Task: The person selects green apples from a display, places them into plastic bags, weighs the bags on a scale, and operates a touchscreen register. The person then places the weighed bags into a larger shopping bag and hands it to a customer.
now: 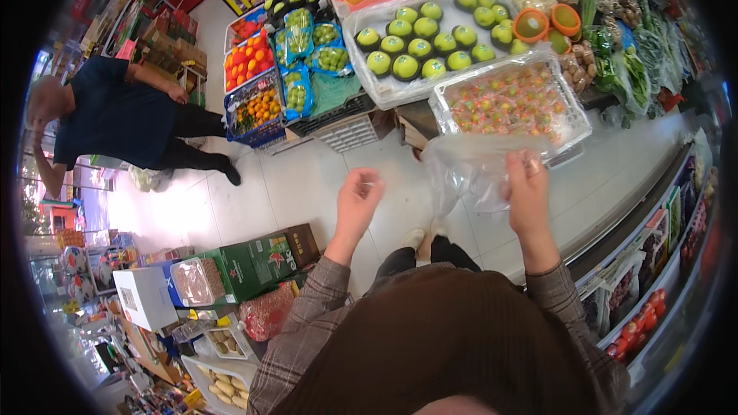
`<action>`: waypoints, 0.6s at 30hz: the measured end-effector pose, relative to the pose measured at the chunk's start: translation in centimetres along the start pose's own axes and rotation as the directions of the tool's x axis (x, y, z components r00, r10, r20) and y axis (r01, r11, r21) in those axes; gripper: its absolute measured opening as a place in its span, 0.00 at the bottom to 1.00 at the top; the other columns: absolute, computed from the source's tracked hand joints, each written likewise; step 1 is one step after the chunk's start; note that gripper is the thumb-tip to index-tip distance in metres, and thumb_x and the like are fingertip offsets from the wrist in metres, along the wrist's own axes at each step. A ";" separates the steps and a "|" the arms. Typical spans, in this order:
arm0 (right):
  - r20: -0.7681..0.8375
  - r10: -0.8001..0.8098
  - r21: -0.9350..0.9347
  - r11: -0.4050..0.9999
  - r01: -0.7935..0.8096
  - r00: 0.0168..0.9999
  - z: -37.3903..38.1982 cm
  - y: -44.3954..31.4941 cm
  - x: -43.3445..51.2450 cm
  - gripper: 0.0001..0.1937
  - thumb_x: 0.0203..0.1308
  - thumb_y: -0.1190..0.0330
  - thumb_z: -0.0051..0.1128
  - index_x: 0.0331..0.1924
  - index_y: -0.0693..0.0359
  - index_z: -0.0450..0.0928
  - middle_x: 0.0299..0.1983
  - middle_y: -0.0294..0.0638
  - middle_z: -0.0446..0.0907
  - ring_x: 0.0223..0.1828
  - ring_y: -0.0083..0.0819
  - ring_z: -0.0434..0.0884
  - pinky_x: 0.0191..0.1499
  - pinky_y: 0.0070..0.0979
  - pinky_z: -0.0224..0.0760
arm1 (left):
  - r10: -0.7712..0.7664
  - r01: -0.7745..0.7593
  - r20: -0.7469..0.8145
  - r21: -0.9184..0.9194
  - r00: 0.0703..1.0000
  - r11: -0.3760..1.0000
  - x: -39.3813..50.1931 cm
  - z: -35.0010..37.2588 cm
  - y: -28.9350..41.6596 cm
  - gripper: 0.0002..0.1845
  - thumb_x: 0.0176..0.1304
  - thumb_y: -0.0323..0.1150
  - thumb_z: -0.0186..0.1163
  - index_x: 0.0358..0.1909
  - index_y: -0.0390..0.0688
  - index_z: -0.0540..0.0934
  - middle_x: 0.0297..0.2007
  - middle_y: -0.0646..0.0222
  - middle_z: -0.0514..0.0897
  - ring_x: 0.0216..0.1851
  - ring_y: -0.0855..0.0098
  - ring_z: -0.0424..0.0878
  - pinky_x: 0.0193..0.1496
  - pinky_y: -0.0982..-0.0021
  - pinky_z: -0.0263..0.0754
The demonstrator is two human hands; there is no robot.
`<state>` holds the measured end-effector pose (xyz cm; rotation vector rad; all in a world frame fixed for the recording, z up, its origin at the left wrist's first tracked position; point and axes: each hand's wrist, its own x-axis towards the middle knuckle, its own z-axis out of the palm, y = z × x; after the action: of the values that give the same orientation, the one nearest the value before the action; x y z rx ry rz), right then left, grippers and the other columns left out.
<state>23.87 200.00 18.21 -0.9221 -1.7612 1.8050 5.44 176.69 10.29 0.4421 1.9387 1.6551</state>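
My right hand [526, 184] grips a clear plastic bag [470, 176], which hangs loose to the left of the fingers. Level with it on the left is my left hand [360, 196], raised over the tiled floor and apart from the bag. Its fingers curl in towards the thumb, slightly blurred, with nothing plainly held. Just beyond the bag, a white plastic crate [579, 127] contains small individually wrapped fruits [507, 101]; the bag's upper edge overlaps the crate's near side in view. Behind that, green apples [426, 27] in dark sleeves sit in a foam-lined tray [372, 89].
Crates of grapes [331, 59] and small orange citrus [259, 108] stand left of the apples. A person [121, 109] in dark clothes is farther left. Stacked cardboard boxes [253, 262] are near my left elbow; a refrigerated display shelf [646, 253] curves along my right.
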 end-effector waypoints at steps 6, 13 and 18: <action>0.585 -0.029 -0.295 0.923 0.247 0.810 9.4 4.1 0.7 0.11 0.57 0.63 0.65 0.31 0.65 0.82 0.26 0.49 0.82 0.30 0.41 0.83 0.34 0.35 0.73 | -0.120 0.141 0.214 -0.082 0.969 0.987 -3.2 3.7 1.9 0.15 0.67 0.29 0.64 0.53 0.37 0.78 0.49 0.67 0.83 0.45 0.75 0.81 0.52 0.69 0.78; 0.835 0.220 -0.272 0.962 0.031 0.505 8.5 6.8 6.5 0.18 0.52 0.57 0.73 0.35 0.64 0.83 0.27 0.47 0.83 0.29 0.32 0.83 0.34 0.30 0.72 | -0.428 0.441 0.136 -0.450 0.894 0.777 -2.1 4.5 2.1 0.09 0.73 0.34 0.60 0.46 0.39 0.79 0.43 0.67 0.84 0.43 0.73 0.82 0.48 0.69 0.78; 0.882 0.078 -0.082 0.997 -0.012 0.465 9.3 8.3 9.7 0.17 0.55 0.58 0.71 0.36 0.65 0.83 0.26 0.39 0.83 0.28 0.24 0.79 0.34 0.27 0.72 | -0.452 0.442 0.094 -0.457 0.887 0.772 0.0 4.3 2.5 0.09 0.75 0.38 0.57 0.40 0.42 0.78 0.38 0.68 0.84 0.39 0.74 0.82 0.47 0.68 0.79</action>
<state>11.70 199.96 8.24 0.0989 -2.3771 2.5288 7.77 180.55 12.30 -0.2207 1.4245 1.7149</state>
